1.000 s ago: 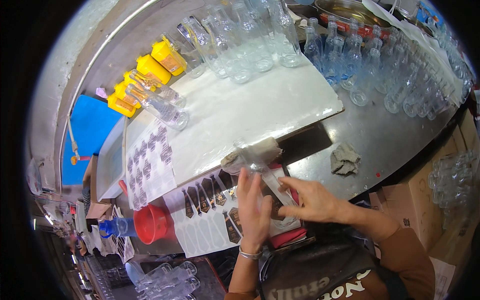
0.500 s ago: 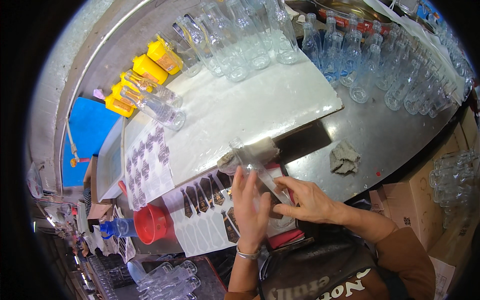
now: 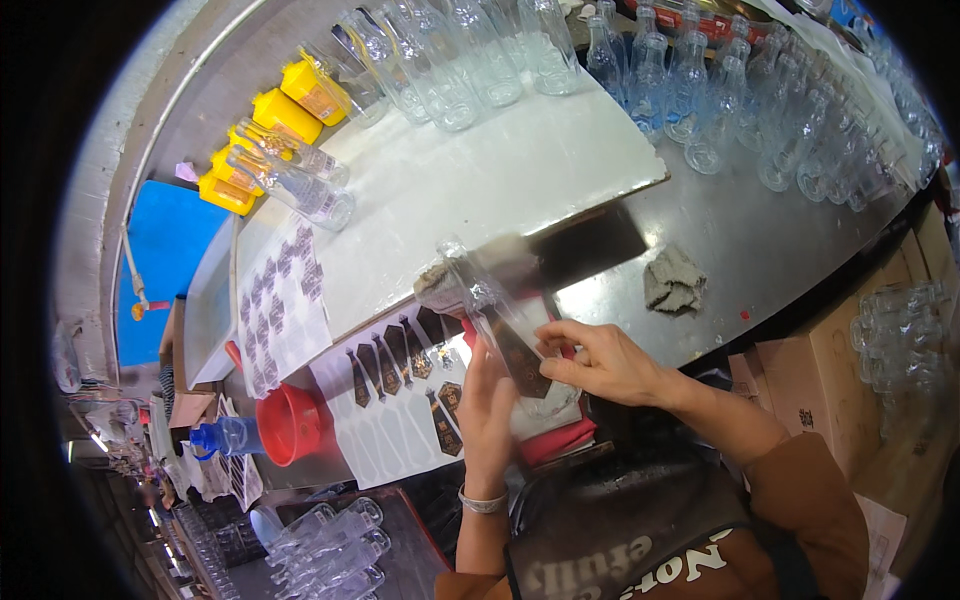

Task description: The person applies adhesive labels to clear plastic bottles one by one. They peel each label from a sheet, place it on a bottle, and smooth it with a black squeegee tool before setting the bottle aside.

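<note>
Right, main risk is prob. the round body rolling. Clear glass long-necked bottle point(image 3: 485, 292) lies slantwise above a folded red cloth point(image 3: 562, 442) at the near edge of the grey steel worktop point(image 3: 745, 230), neck toward the flat white board point(image 3: 480, 190), base toward the person. A dark tie-shaped paper label point(image 3: 522, 357) shows on its body. Left hand point(image 3: 488, 400): grip flat & unclosed, fingers out along the bottle's left side, slightly blurred. Right hand point(image 3: 598, 362): half-curled at the other side, thumb & index by the label; can't tell if they pinch or just touch. Neither wraps the glass, so an uneven push could turn it; pressing one label edge first could crease or skew it. Neck's close to the board's near edge, so a fwd shove might knock it.

Room: best to the right, bare steel toward the worktop's right edge, w/ a crumpled grey rag point(image 3: 673, 280) partway. Left's tight: white label sheet point(image 3: 370, 450) right beside the left hand, then a round red plastic tub point(image 3: 290, 430). Board's middle is open; upright clear bottles point(image 3: 455, 95) crowd its far edge.
</note>
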A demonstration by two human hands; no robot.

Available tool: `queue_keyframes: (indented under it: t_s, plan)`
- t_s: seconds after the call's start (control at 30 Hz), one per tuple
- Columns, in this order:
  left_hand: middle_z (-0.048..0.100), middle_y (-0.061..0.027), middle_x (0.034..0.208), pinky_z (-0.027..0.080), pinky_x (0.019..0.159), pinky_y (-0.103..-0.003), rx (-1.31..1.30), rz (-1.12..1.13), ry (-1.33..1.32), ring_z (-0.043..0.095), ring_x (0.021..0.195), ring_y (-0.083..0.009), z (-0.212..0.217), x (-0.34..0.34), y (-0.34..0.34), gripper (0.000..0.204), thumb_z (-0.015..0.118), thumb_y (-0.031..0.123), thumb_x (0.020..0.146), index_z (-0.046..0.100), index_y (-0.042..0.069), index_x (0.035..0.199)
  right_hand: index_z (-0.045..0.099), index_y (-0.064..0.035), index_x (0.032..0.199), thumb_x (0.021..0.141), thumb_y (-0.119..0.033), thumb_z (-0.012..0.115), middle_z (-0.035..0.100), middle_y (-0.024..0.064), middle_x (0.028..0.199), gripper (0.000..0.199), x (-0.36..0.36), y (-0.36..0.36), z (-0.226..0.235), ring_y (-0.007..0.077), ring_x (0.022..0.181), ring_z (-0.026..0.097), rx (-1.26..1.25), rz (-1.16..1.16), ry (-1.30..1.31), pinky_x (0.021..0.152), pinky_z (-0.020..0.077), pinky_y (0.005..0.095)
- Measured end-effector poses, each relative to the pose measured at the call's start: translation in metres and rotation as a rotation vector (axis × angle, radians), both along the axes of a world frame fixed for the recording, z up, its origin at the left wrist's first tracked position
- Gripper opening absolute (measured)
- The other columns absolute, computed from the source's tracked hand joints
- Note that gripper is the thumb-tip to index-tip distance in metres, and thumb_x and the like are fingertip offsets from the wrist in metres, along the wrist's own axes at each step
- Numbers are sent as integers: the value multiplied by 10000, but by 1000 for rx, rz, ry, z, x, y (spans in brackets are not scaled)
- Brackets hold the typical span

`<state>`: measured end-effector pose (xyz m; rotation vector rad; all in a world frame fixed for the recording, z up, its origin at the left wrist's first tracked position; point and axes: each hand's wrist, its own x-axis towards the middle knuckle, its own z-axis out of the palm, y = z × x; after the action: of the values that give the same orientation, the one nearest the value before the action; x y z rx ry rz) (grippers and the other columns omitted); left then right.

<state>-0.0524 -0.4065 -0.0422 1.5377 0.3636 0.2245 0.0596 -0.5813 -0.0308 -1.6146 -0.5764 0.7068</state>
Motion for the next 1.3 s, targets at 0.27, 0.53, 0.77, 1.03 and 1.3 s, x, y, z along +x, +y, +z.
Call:
queue_keyframes:
  t_s: [0.27, 0.53, 0.77, 1.03, 1.3]
  plan:
    - [439, -171, 1522, 343, 1151, -356, -220, -22, -25, 439, 1402, -250, 9, 4, -6, 653, 496, -112, 928, 287, -52, 1544, 563, 68, 1273, 929, -217, 715, 698, 162, 1054, 472, 1, 3, -6, 118, 830, 651, 15, -6, -58, 689, 541, 286]
    - [421, -182, 1534, 327, 1166, -364, -218, -4, -16, 420, 1417, -256, 12, 5, -8, 668, 511, -128, 916, 288, -58, 1542, 553, 65, 1284, 933, -216, 715, 695, 162, 1074, 478, 3, 1, 1, 101, 784, 648, 5, 23, -9, 671, 535, 271]
    - [408, -187, 1544, 319, 1175, -371, -223, 2, -4, 407, 1429, -265, 7, 3, -4, 668, 510, -128, 913, 285, -66, 1539, 542, 54, 1296, 930, -223, 723, 695, 135, 1058, 493, 1, 1, 0, 53, 649, 575, -3, 16, -17, 588, 482, 248]
    - [415, -182, 1539, 324, 1170, -367, -217, -9, -6, 413, 1424, -263, 11, 5, -5, 668, 503, -128, 907, 289, -68, 1537, 542, 39, 1307, 939, -218, 711, 682, 124, 1100, 479, 3, 1, -9, 65, 725, 620, 47, 22, 24, 656, 505, 241]
    - [426, -175, 1531, 338, 1163, -363, -210, -5, -14, 427, 1414, -258, 11, 6, -6, 674, 509, -142, 900, 298, -65, 1534, 544, 33, 1307, 955, -220, 692, 687, 128, 1104, 457, 4, 0, -8, 100, 816, 663, 37, 31, 24, 726, 528, 260]
